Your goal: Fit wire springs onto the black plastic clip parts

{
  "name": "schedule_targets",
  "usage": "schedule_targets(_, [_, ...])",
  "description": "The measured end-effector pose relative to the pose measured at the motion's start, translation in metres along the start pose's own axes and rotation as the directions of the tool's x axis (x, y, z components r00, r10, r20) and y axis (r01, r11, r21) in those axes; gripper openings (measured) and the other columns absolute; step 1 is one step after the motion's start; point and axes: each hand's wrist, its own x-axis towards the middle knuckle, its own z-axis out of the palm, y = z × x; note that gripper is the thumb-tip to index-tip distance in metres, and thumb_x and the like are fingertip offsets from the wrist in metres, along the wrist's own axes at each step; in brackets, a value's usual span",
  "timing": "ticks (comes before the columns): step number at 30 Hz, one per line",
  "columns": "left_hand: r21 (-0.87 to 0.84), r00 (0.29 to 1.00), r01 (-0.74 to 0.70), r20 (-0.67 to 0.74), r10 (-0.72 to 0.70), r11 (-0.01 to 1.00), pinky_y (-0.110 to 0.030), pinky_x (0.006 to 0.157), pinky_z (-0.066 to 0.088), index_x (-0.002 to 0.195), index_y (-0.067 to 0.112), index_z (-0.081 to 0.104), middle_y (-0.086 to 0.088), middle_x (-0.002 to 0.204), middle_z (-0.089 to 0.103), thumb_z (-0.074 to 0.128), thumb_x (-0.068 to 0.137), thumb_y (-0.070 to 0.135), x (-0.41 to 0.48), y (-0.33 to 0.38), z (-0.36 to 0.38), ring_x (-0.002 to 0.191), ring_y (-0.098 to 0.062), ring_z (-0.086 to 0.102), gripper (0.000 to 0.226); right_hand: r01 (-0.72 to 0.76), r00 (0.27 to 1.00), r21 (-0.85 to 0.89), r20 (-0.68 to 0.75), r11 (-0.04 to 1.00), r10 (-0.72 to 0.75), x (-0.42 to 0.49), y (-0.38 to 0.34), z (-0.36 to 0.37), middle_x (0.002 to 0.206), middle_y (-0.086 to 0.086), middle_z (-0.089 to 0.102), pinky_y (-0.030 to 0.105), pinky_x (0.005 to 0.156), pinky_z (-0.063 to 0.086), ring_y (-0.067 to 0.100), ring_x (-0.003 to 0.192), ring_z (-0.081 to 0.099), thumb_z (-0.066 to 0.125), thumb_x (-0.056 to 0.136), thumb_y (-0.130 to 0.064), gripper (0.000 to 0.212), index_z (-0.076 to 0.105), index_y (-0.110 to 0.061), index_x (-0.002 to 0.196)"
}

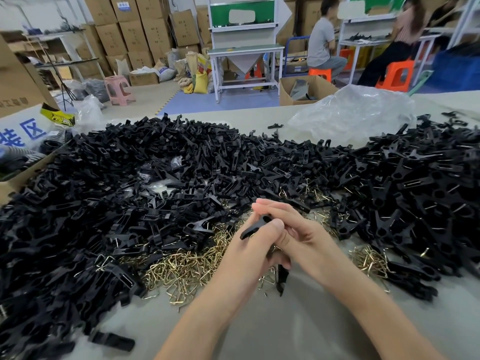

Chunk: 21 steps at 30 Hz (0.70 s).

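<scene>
**Two Hands Clasped Round a Clip Part Above a Heap of Springs**

At a grey table (272, 328), a worker's bare forearms met just above the near edge of a heap of brass-coloured wire springs (181, 271). The left hand (246, 253) curled round a black clip part (253, 228), thumb laid along its top. The right hand (298, 229) closed over the same part from the other side, its fingers wrapped across the left hand's fingers. One end of the part poked out above the left thumb and another black end hung below the hands, over the springs' near edge. Whether a spring sat on the part could not be told.

To the left of the springs and behind them spread a large pile of loose clip parts (117, 190). To their right lay a second black heap (415, 190), with wire glinting on some pieces. Beyond the springs, past the piles, a crumpled clear plastic bag (350, 113) rested on the table, and far off to their left stood a cardboard box (23, 131) with blue lettering.

Well behind the springs, off the table, were an open carton (304, 89), a pink stool (118, 89), a white workbench (244, 53), stacked cartons (135, 35), and a seated person in a grey shirt (322, 45) beside an orange stool (397, 74).
</scene>
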Motion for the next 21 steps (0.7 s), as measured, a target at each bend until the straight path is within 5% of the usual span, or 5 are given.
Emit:
schedule_targets(3, [0.068, 0.999, -0.003, -0.04, 0.006, 0.998, -0.033, 0.063, 0.049, 0.101, 0.011, 0.068, -0.01, 0.091, 0.067, 0.06, 0.08, 0.041, -0.002, -0.002, -0.001, 0.081, -0.02, 0.061, 0.038, 0.007, 1.0, -0.056, 0.015, 0.998, -0.007, 0.001, 0.006, -0.001, 0.139, -0.019, 0.055, 0.027, 0.058, 0.051, 0.006, 0.06, 0.052, 0.059, 0.094, -0.036, 0.04, 0.062, -0.046, 0.133])
schedule_targets(7, [0.209, 0.995, -0.018, -0.094, 0.038, 0.978, -0.032, 0.065, 0.049, 0.09, 0.022, 0.073, -0.006, 0.089, 0.071, 0.056, 0.082, 0.051, -0.002, -0.004, -0.003, 0.08, -0.018, 0.063, 0.035, 0.042, 0.999, -0.262, 0.029, 0.964, -0.036, -0.001, 0.011, -0.001, 0.141, -0.025, 0.051, 0.022, 0.088, 0.047, -0.008, 0.091, 0.056, 0.049, 0.101, -0.048, 0.042, 0.048, -0.054, 0.142])
schedule_targets(12, [0.239, 0.995, 0.014, -0.1, 0.011, 0.971, -0.033, 0.067, 0.051, 0.101, 0.024, 0.077, -0.005, 0.1, 0.076, 0.053, 0.086, 0.054, -0.002, 0.001, -0.006, 0.09, -0.018, 0.069, 0.041, 0.156, 0.977, -0.536, -0.04, 0.83, -0.209, -0.002, 0.006, -0.002, 0.133, -0.023, 0.05, 0.018, 0.085, 0.05, 0.008, 0.101, 0.064, 0.046, 0.101, -0.053, 0.037, 0.06, -0.044, 0.134])
schedule_targets(16, [0.217, 0.999, 0.037, -0.034, -0.03, 0.976, -0.025, 0.068, 0.053, 0.118, 0.037, 0.071, -0.002, 0.115, 0.074, 0.055, 0.088, 0.052, -0.003, 0.004, -0.004, 0.1, -0.015, 0.07, 0.037, 0.205, 0.945, -0.704, -0.039, 0.679, -0.325, -0.004, 0.001, -0.006, 0.132, -0.017, 0.053, 0.032, 0.082, 0.056, 0.009, 0.103, 0.062, 0.053, 0.099, -0.036, 0.031, 0.069, -0.038, 0.125])
schedule_targets(21, [0.19, 0.999, 0.003, -0.036, 0.004, 0.982, -0.029, 0.075, 0.058, 0.12, 0.053, 0.061, 0.009, 0.122, 0.07, 0.071, 0.081, 0.048, -0.006, -0.003, -0.002, 0.112, -0.017, 0.069, 0.04, 0.262, 0.932, -0.778, 0.05, 0.571, -0.359, -0.006, 0.0, -0.008, 0.139, -0.006, 0.056, 0.041, 0.084, 0.057, 0.018, 0.112, 0.06, 0.063, 0.088, -0.009, 0.051, 0.066, -0.035, 0.132])
